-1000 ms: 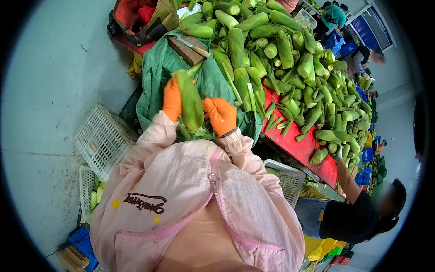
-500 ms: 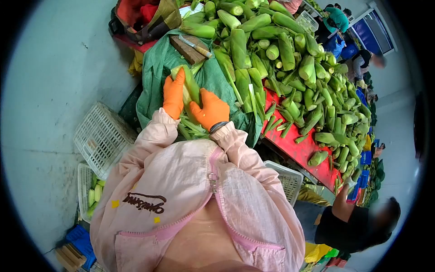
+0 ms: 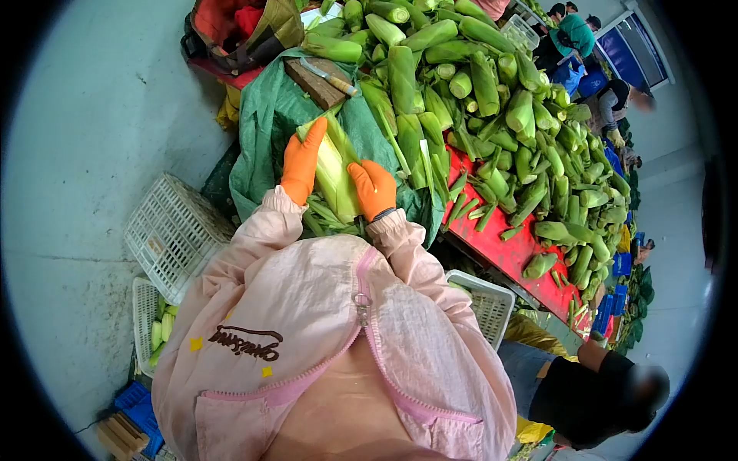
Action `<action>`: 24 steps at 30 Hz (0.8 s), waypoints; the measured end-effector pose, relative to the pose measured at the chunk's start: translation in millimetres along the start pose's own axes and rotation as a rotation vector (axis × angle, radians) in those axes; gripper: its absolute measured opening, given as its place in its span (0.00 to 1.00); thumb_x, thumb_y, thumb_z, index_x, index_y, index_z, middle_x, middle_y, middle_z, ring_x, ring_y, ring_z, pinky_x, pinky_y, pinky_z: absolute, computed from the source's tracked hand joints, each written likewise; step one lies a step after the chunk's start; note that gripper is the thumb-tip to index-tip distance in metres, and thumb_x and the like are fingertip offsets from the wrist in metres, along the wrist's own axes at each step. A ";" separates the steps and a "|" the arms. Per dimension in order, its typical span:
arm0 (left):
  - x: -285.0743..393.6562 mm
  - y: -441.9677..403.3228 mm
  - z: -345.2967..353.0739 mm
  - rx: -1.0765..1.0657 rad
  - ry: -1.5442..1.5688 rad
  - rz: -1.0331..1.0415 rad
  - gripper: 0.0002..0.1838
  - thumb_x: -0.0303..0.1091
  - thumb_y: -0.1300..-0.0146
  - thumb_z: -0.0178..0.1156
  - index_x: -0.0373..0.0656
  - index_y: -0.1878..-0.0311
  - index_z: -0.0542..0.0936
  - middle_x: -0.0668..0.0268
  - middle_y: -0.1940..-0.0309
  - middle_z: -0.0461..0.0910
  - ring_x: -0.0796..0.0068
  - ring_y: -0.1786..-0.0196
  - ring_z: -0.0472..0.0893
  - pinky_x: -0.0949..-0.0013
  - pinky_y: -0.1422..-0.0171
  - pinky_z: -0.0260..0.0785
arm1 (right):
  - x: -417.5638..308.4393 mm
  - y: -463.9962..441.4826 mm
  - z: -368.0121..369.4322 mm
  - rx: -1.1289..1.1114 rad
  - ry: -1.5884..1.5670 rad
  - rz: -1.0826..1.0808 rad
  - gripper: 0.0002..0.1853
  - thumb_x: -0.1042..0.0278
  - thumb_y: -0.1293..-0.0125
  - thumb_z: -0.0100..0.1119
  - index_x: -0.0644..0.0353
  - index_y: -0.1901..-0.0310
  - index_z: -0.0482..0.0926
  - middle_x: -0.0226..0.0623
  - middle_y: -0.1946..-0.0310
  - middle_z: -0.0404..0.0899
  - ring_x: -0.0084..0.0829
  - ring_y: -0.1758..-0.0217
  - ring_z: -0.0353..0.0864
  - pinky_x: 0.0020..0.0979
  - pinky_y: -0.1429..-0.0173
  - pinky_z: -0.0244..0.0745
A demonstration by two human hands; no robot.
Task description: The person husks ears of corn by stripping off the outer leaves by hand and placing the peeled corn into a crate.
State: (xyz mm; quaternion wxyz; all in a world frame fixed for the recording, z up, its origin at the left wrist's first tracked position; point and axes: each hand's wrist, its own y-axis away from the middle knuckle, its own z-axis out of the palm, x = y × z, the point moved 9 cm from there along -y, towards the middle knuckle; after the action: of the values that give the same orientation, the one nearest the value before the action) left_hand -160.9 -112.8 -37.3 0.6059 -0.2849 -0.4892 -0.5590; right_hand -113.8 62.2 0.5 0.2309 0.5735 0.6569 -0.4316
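Note:
Between my two orange-gloved hands is an ear of corn (image 3: 332, 170) with pale green inner husk showing along its front. My left hand (image 3: 301, 160) is wrapped round its left side, thumb up near the top. My right hand (image 3: 373, 187) is closed at the ear's right edge, on the husk there. Loose husk strips (image 3: 323, 217) lie below on the green sheet (image 3: 265, 115). Just beyond the ear, a knife (image 3: 329, 75) rests across a wooden block (image 3: 311, 84).
A large heap of unhusked corn (image 3: 492, 100) covers the red table (image 3: 500, 250) to the right. White crates (image 3: 175, 234) stand at left, another crate (image 3: 486, 303) at right. An open bag (image 3: 246, 34) sits at the back. A person in black (image 3: 592, 392) is at lower right.
The ear now shows a broader pale face towards me. My right hand has shifted slightly right, its fingers now at the ear's edge. The person at lower right has lowered an arm.

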 end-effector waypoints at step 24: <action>-33.8 7.3 -5.5 -0.243 -0.255 -0.038 0.18 0.29 0.48 0.58 0.33 0.53 0.80 0.61 0.65 0.83 0.67 0.64 0.80 0.66 0.59 0.73 | -5.1 14.7 -20.5 0.255 0.164 -0.137 0.11 0.61 0.37 0.64 0.58 0.58 0.83 0.43 0.66 0.83 0.46 0.64 0.83 0.41 0.61 0.77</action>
State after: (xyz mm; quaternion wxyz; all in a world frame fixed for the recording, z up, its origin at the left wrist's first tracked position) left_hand -148.9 -102.6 -68.6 0.4894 -0.4155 -0.4961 -0.5846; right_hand -94.7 76.0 10.8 0.0720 0.5852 0.6511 -0.4779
